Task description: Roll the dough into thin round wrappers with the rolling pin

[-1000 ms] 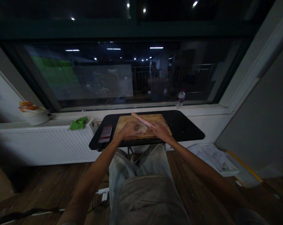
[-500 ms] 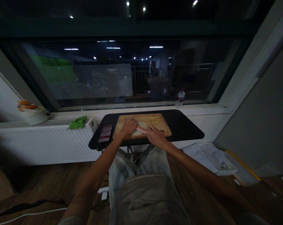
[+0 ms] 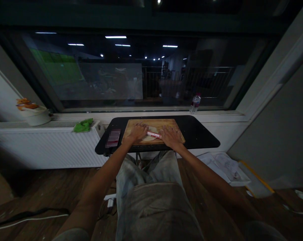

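On a wooden cutting board (image 3: 154, 121) lies a thin, pale sheet of dough (image 3: 151, 129). Across the dough rests a slim red-and-white cylinder (image 3: 154, 135), placed like a rolling pin, its middle showing between my hands. My left hand (image 3: 138, 131) lies over its left end, fingers stretched forward and apart. Over the right end lies my right hand (image 3: 171, 134), flat, with fingers spread toward the window. Both palms hide the ends of the cylinder.
The board stands on a small black table (image 3: 199, 134). A phone-like object (image 3: 113, 138), partly blurred, lies at its left. A green cloth (image 3: 83, 125) and a white pot (image 3: 34, 115) sit on the radiator (image 3: 48, 147). A plastic bottle (image 3: 195, 103) stands on the sill.
Both hands have flattened and their fingers reach farther forward over the cylinder. My right hand has spread out. The view has shifted slightly.
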### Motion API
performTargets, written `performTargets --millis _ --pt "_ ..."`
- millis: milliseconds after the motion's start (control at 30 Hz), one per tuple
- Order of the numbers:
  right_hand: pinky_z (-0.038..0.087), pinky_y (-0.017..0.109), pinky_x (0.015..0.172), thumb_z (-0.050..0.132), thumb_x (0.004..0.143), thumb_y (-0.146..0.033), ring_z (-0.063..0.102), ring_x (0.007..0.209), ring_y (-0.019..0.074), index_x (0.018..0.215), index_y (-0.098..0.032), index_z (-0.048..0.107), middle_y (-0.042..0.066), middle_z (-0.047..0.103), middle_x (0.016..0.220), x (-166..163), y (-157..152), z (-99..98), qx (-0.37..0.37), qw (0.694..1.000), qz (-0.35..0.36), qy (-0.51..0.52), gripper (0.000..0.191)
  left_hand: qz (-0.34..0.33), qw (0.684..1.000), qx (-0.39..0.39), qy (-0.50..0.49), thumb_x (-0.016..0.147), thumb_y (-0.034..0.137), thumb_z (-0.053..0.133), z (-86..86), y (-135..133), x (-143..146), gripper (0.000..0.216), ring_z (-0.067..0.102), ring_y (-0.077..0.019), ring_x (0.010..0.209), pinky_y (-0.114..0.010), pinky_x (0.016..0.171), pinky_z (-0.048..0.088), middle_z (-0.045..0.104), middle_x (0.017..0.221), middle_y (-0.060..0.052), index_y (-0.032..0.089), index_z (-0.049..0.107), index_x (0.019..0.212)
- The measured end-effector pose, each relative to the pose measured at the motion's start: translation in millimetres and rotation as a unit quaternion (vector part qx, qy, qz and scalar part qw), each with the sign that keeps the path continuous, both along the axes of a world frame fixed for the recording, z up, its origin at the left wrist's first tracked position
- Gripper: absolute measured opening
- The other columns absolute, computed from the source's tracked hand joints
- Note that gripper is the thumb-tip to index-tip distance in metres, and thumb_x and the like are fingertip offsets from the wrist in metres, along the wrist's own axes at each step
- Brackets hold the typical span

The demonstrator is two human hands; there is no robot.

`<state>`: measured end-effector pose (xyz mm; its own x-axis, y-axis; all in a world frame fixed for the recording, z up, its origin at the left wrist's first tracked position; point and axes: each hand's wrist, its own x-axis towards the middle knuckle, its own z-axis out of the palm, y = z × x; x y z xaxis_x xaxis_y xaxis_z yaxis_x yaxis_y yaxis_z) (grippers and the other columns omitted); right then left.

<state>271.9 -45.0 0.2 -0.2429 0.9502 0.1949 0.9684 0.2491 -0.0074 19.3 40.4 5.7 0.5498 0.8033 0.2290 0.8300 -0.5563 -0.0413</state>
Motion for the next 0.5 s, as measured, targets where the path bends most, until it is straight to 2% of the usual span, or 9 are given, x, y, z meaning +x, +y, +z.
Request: performTargets --millis 100,167,300,500 --pt "0.035 0.073 0.126 0.025 0.119 -0.061 0.046 0.158 0.0461 0.179 -0.025 0.040 0.023 0.054 0.172 3 14 2.7 0.011 0.997 -0.078 0.016 0.072 0.032 0.999 0.002 -0.039 0.119 0.033 0.035 2.6 -7 2 0.048 0.057 -0.0326 0.156 -0.053 0.128 0.045 0.073 0.153 -0.014 0.021 0.073 0.145" --pt "0.035 0.074 0.125 0.018 0.120 -0.057 0.046 0.158 0.0460 0.179 -0.020 0.040 0.026 0.054 0.171 5 25 7.0 0.001 0.995 -0.095 0.026 0.073 0.044 0.997 0.001 -0.057 0.121 0.037 0.032 4.4 -11 4 0.050 0.056 -0.0320 0.157 -0.051 0.128 0.046 0.074 0.153 -0.014 0.020 0.073 0.144" --pt "0.034 0.072 0.127 0.015 0.121 -0.056 0.045 0.159 0.0430 0.177 -0.022 0.045 0.023 0.055 0.172 10 47 16.9 -0.029 0.996 -0.080 0.030 0.072 0.053 0.996 -0.011 -0.065 0.121 0.038 0.031 6.8 -16 7 0.051 0.057 -0.0327 0.155 -0.053 0.124 0.050 0.074 0.150 -0.014 0.021 0.073 0.144" --pt "0.036 0.062 0.127 0.018 0.122 -0.056 0.049 0.154 0.0368 0.175 -0.028 0.049 0.018 0.056 0.169 19 77 24.2 -0.023 0.998 -0.045 0.023 0.067 0.096 0.992 -0.009 -0.080 0.120 0.043 0.028 10.9 -26 13 0.058 0.063 -0.0351 0.143 -0.054 0.119 0.052 0.077 0.143 -0.017 0.018 0.077 0.136"
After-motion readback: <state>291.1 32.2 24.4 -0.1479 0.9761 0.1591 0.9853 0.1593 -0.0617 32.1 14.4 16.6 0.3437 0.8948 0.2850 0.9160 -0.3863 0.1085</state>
